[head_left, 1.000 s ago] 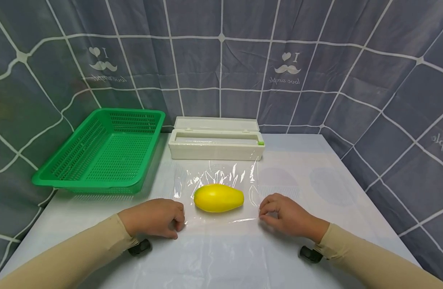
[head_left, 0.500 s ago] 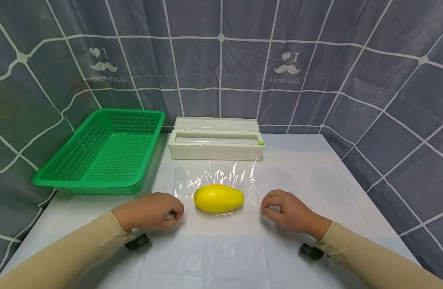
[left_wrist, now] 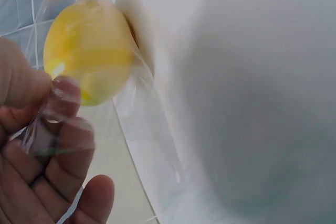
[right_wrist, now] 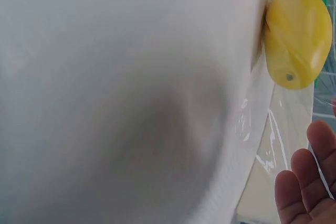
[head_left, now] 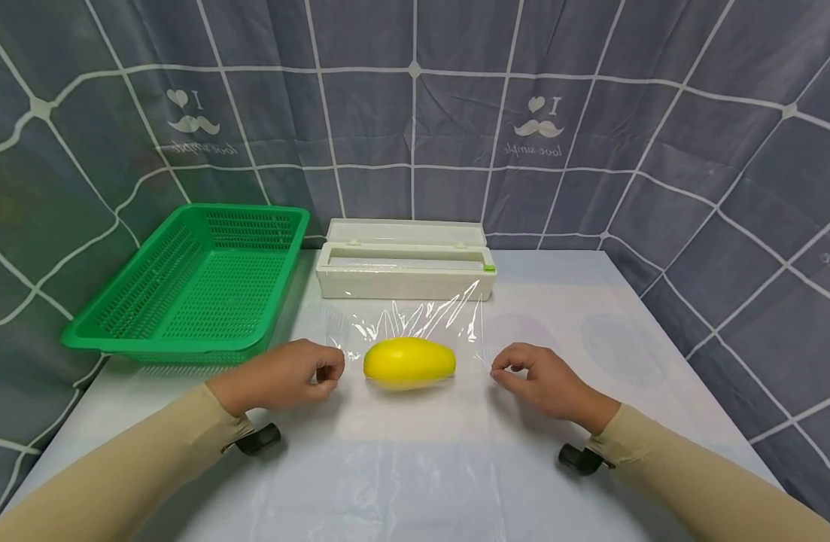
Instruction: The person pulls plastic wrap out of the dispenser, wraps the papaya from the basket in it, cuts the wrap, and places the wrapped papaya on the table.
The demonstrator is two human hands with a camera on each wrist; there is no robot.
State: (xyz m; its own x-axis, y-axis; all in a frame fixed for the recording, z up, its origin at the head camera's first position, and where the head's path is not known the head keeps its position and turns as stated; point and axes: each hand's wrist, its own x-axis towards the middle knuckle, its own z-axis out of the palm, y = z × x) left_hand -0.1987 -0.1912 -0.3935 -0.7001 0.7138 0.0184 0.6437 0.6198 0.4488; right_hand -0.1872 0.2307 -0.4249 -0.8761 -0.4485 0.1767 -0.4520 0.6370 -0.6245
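A smooth, elongated yellow fruit, papaya-like (head_left: 409, 360), lies on the white table, with clear plastic wrap (head_left: 428, 316) over and around it. The wrap stretches from the white dispenser box (head_left: 406, 284) toward me. My left hand (head_left: 286, 376), to the left of the fruit, pinches one front corner of the wrap; in the left wrist view the film (left_wrist: 63, 135) runs between thumb and fingers. On the other side my right hand (head_left: 548, 382) pinches the opposite corner between thumb and forefinger. In the right wrist view its pinch is mostly cut off, and several fingers (right_wrist: 310, 179) extend loosely.
At the back left stands a green plastic basket (head_left: 218, 301) with slotted walls. The dispenser's clear lid (head_left: 408, 232) is raised, and a green cutter piece (head_left: 489, 268) sits at its right end. A grey checked curtain (head_left: 455, 120) encloses the table.
Both hands have risen slightly and moved away from me with the wrap's front edge. That edge has lifted up against the fruit's near side. The basket and dispenser have not moved.
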